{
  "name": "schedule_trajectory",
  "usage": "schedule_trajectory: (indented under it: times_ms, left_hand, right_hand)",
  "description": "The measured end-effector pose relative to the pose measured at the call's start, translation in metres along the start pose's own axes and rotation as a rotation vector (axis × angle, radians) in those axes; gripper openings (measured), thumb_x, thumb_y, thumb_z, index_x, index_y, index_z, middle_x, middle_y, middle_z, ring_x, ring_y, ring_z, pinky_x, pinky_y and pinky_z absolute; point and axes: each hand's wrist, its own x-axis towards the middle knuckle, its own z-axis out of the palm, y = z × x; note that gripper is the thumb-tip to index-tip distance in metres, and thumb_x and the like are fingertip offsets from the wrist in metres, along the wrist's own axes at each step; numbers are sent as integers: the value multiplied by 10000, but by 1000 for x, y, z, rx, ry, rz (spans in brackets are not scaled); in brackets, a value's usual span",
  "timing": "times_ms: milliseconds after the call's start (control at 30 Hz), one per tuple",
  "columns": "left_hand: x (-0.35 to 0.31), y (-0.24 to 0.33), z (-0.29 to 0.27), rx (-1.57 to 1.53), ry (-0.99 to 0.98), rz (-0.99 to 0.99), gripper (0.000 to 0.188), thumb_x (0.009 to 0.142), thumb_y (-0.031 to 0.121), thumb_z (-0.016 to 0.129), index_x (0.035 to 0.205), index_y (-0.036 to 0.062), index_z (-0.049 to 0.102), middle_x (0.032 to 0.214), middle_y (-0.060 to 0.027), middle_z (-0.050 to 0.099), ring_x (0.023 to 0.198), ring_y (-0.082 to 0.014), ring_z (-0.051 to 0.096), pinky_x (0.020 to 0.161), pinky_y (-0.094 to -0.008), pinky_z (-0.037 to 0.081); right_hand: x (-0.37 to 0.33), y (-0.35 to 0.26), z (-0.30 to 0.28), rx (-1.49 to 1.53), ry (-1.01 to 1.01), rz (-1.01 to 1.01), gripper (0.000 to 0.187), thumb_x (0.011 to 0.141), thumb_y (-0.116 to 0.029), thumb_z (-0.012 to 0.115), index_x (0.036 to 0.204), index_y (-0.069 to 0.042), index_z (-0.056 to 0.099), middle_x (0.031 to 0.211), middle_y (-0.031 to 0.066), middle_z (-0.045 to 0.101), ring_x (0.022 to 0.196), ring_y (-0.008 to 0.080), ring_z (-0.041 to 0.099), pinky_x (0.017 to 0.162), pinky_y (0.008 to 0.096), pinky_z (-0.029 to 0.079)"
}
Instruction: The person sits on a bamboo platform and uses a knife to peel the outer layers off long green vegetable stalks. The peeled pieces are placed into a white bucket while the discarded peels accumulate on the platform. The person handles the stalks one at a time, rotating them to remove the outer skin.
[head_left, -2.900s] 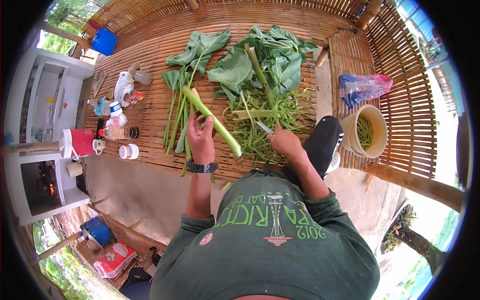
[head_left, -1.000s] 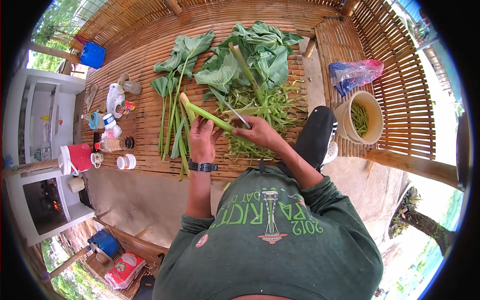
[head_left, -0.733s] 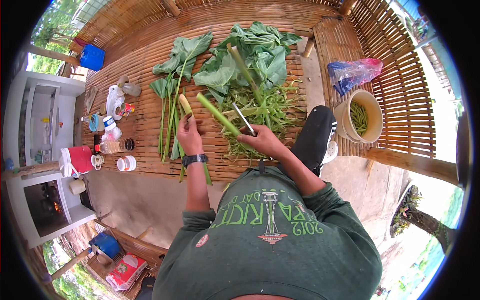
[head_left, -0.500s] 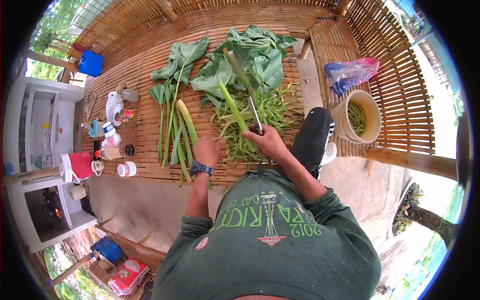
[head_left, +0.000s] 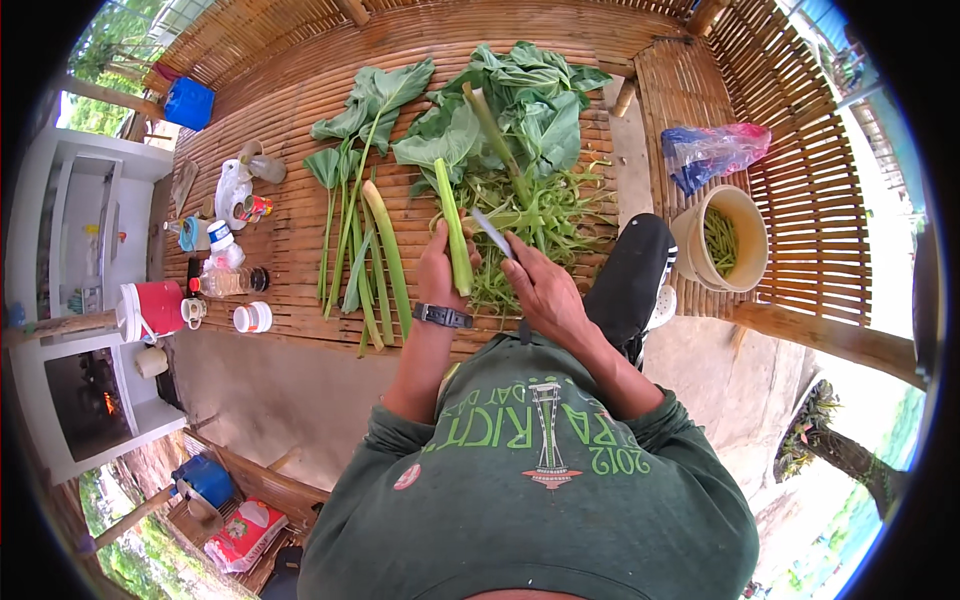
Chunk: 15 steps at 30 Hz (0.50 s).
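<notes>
Green stalk is clasped in my left grip over the slatted desk, my right grip holding the knife just beside it — if the knife skids, it could nick my left fingers.

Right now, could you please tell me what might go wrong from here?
First, the knife in the right hand has its blade close to the green stalk in the left hand, so a slip might nick those fingers. Second, the stalk is held near its lower end with its upper part free, so it could swing under pressure. Third, the white jar sits near the table's edge, where a knock might send it off.
</notes>
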Motion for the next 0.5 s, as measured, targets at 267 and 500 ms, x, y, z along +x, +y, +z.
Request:
schedule_trajectory:
  times_ms: [267, 500]
  left_hand:
    - [3, 6, 7, -110, -32, -98, 438, 1126, 378, 494, 1391, 40, 578, 932, -33, 614, 679, -131, 549, 577, -276, 485]
    - [-3, 7, 21, -172, -16, -111, 439, 1115, 345, 531, 1407, 17, 548, 885, -17, 534, 648, -105, 463, 544, -253, 421]
  right_hand:
    - [-14, -24, -9, -48, -305, -57, 590, 1083, -364, 525, 1608, -141, 373, 983, 287, 712, 902, 492, 689, 785, 543, 542]
    - [-13, -28, -11, -94, -356, -20, 624, 1063, -347, 557, 1616, -147, 349, 974, 287, 716, 876, 484, 691, 765, 559, 533]
